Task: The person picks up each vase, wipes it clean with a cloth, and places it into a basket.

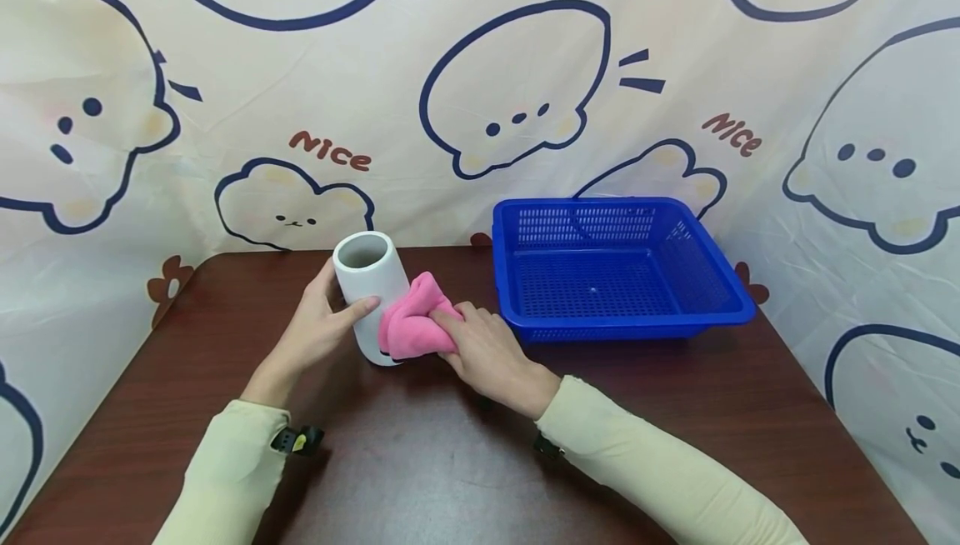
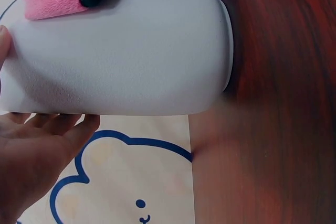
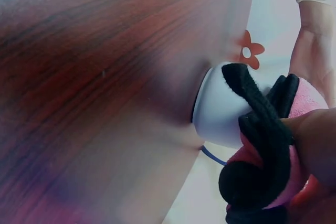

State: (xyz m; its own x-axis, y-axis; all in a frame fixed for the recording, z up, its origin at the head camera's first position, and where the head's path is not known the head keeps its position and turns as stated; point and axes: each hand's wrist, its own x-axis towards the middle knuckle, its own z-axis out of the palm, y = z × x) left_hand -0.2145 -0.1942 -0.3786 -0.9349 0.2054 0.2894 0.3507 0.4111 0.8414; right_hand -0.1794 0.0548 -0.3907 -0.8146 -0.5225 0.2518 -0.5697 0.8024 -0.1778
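Note:
A white vase (image 1: 367,287) with a round open mouth stands slightly tilted near the back of the table, left of centre. My left hand (image 1: 318,324) grips its side, thumb across the front and fingers round the far side. In the left wrist view the smooth vase wall (image 2: 126,61) spans the picture. My right hand (image 1: 491,353) holds a bunched pink cloth (image 1: 420,320) against the vase's right side. The cloth's black edging (image 3: 268,145) shows in the right wrist view, folded over the lower part of the vase.
A blue plastic basket (image 1: 622,330) with perforated walls stands at the back right, just beyond my right hand. The dark brown wooden table (image 1: 420,470) reaches back to a curtain (image 1: 450,220) with cartoon drawings, which also hangs along both sides.

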